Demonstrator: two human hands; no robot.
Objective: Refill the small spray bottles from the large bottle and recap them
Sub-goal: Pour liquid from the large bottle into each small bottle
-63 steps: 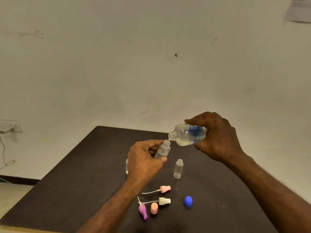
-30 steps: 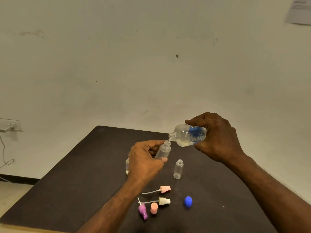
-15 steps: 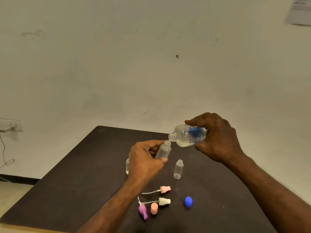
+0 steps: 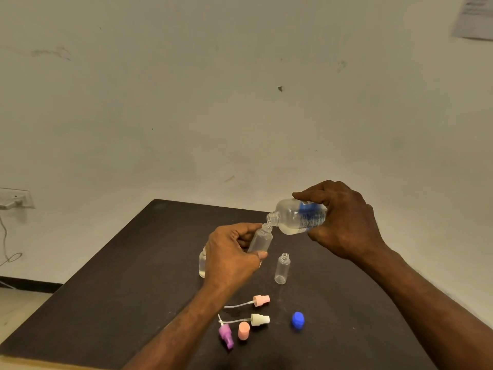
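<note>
Large bottle [image 4: 298, 217] tilted over small bottle [image 4: 261, 240]

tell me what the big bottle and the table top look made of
Big bottle: likely clear glossy plastic; liquid shows through and it catches highlights. Table top: dark brown and matte, maybe laminate or painted board; a paler edge shows at the near corner.

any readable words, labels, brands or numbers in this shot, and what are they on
None can be read.
Large bottle held in the right hand: blue and white label with print, too blurred to read.
Paper sheet on the wall at the upper right: lines of text, too small to read.
</note>
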